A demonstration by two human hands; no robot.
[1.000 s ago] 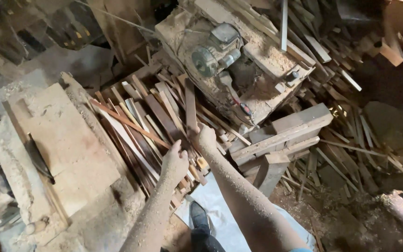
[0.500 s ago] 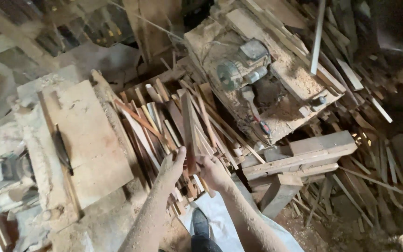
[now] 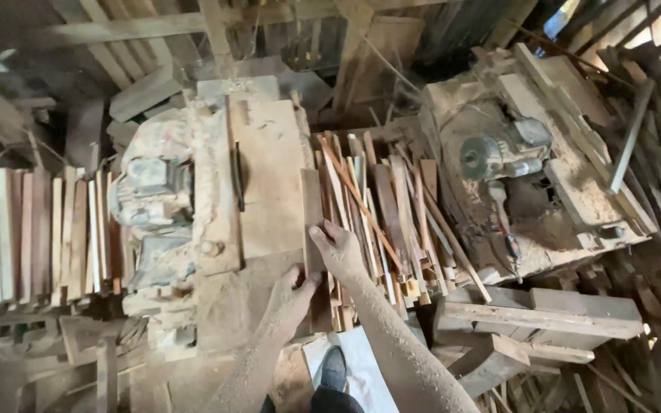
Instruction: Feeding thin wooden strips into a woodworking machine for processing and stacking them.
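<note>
My left hand (image 3: 291, 294) and right hand (image 3: 336, 248) pinch a wood slat (image 3: 313, 222) beside the saw table (image 3: 269, 183); fingers seemingly curled around it. It could snag on the slat pile (image 3: 376, 214).

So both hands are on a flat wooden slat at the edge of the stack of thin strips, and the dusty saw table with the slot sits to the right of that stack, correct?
Not quite. The head view shows the dusty saw table with the slot to the left of the stack of thin wooden strips, not the right. Both hands, left hand and right hand, are indeed on the flat wooden slat.
</note>
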